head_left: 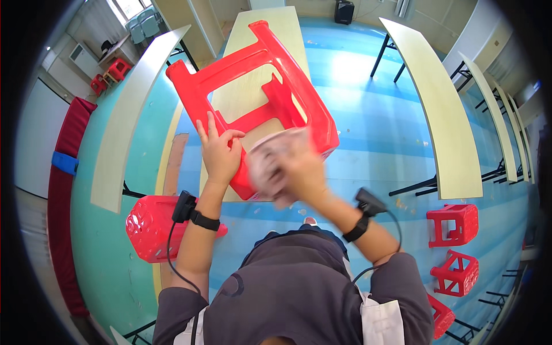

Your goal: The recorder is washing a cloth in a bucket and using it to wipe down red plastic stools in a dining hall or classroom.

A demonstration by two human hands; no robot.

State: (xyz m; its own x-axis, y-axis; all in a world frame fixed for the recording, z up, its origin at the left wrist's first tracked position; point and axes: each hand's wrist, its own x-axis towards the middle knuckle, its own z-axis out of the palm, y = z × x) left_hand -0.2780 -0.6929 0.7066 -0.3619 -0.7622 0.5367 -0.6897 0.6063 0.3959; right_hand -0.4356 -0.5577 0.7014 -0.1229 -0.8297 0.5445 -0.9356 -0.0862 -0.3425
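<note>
A red plastic stool (236, 68) lies tipped on its side on a pale wooden table, its leg ends pointing away from me. My left hand (221, 158) steadies it at the left, with the thumb and a finger curled on its frame and other fingers stretched upward. In my right hand (307, 175), blurred by motion, is a crumpled pale pinkish cloth (267, 161), which is against the near part of the stool. The cloth hides part of the frame there, and the right fingertips are hard to make out.
The pale table (282, 23) runs away from me. Another red stool (150, 227) is beside my left forearm. Long tables stand at left (129, 109) and right (443, 109). Several red stools, one of them nearest the right table (468, 224), are on the blue floor.
</note>
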